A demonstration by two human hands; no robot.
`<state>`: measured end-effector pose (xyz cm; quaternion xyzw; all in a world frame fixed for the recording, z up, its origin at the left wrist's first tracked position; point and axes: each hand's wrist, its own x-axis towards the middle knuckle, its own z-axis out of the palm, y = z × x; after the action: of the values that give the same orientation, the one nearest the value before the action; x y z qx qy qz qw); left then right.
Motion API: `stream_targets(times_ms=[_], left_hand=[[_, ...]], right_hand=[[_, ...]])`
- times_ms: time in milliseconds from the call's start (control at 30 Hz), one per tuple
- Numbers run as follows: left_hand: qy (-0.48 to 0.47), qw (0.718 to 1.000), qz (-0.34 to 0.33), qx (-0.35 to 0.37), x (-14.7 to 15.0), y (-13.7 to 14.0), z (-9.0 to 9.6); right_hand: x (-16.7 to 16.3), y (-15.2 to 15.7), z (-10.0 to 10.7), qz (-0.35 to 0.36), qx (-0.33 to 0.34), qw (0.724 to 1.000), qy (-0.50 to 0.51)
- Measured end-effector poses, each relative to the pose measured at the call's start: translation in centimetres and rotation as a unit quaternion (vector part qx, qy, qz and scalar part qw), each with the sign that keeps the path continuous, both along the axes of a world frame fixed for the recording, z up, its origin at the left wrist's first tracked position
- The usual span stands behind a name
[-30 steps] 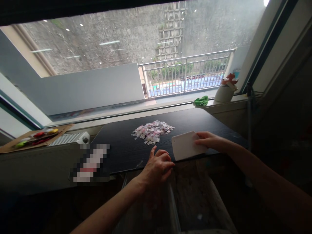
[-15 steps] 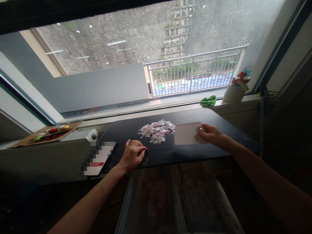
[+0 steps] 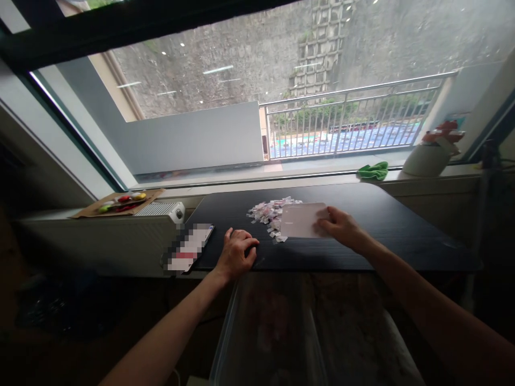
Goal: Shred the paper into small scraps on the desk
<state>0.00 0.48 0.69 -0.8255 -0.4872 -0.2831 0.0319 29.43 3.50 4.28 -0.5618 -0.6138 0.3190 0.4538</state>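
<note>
At mid-frame the right hand (image 3: 341, 229) grips a white card (image 3: 301, 220) against the paper scraps (image 3: 270, 211), mid-gathering, while the left hand (image 3: 236, 255) rests curled on the table (image 3: 394, 225); next calls for a steady pull toward the clear bin (image 3: 265, 332) at the bottom.

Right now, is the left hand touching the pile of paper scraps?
No: the left hand rests on the black table, apart from the paper scraps.

A flat, pale pinkish-white card (image 3: 301, 220), roughly rectangular w/ rounded corners, lay nearly flat on the dark desk (image 3: 386, 225), near its middle. Its left edge overlapped a loose heap of small paper scraps (image 3: 269, 212), white and pink bits, spread just left of and partly under the card; a few stray bits sat at the card's near-left corner. The right hand (image 3: 341, 229) pressed on the card's right edge, fingers on top.
</note>
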Motion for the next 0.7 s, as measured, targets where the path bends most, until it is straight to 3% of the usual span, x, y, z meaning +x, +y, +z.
stream_targets(times_ms=[100, 333, 700], left_hand=[[0.000, 1.000, 0.002, 0.003, 0.0, 0.0, -0.1], [0.000, 1.000, 0.003, 0.003, 0.0, 0.0, -0.1], [0.001, 1.000, 0.003, -0.006, 0.0, 0.0, 0.0]], right_hand=[[0.1, -0.3, 0.4, -0.006, -0.012, 1.000, 0.006], [-0.2, -1.6, 2.6, -0.075, 0.020, 0.992, -0.104], [-2.3, -0.7, 1.1, 0.028, -0.020, 0.999, -0.023]])
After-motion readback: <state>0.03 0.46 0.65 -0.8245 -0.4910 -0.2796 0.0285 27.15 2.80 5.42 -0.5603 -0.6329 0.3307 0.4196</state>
